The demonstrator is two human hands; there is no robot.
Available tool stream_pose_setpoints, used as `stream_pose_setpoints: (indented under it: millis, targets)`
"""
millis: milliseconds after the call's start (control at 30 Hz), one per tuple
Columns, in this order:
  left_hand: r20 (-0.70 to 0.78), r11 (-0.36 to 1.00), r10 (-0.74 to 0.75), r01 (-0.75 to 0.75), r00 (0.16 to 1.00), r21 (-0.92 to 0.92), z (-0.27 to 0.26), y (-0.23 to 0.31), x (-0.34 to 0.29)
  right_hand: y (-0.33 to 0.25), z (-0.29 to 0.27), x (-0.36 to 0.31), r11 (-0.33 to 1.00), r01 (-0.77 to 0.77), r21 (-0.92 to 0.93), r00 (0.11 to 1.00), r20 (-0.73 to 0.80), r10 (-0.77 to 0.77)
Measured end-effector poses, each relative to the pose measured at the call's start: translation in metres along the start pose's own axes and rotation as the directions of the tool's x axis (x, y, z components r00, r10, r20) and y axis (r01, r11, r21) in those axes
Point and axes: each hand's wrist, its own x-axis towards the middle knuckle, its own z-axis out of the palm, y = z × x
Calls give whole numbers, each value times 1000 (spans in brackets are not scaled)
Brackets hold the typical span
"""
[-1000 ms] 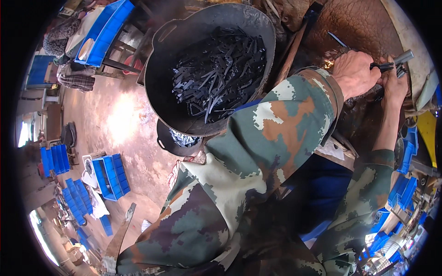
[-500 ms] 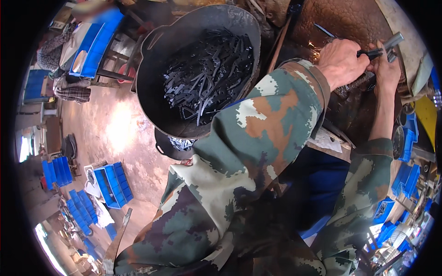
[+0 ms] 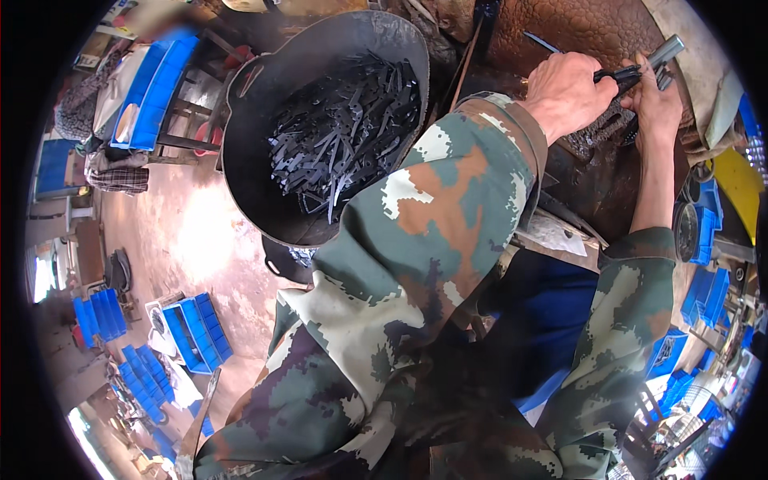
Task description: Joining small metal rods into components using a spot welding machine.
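Both my hands are at the upper right, over a brown, lumpy, wet-looking surface (image 3: pixel 592 24). My left hand (image 3: pixel 566 94) is closed, palm down, on a dark metal strip (image 3: pixel 618 74), which juts from its right side. My right hand (image 3: pixel 656 104) is closed around the other end of that strip, fingers up. Just past the right fingers sticks out a grey metal cylinder (image 3: pixel 667 51); whether I grip it cannot be made out. Beyond my left hand shows a narrow bluish blade-like tip (image 3: pixel 542 42). My left hand hides what lies beneath it.
A large black tub (image 3: pixel 240 152) full of flat black metal pieces (image 3: pixel 344 132) stands left of my left forearm. A smaller black container (image 3: pixel 284 268) sits below it. Blue bins (image 3: pixel 196 332) stand on the floor at left, more blue bins (image 3: pixel 706 296) at right. Rough dark material (image 3: pixel 592 136) lies under my hands.
Small sparks beside my left hand are no longer visible. The whole view has shifted slightly, moving the tub and hands left in the picture. Both hands keep their hold.
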Motion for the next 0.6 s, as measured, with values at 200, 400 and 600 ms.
stream_pose_setpoints:
  millis: [200, 400, 600]
  targets:
    - [-65, 993, 99, -95, 993, 69, 4, -5, 3, -3, 2, -1, 1000, 18, -20, 1000, 3, -18]
    - [-72, 991, 85, -77, 994, 108, 6, -9, 5, -14, 8, -10, 999, 38, 14, 997, -69, -37]
    - [-22, 988, 139, -138, 990, 63, 1, -5, 2, -19, 9, -12, 999, 34, 37, 998, -55, -32]
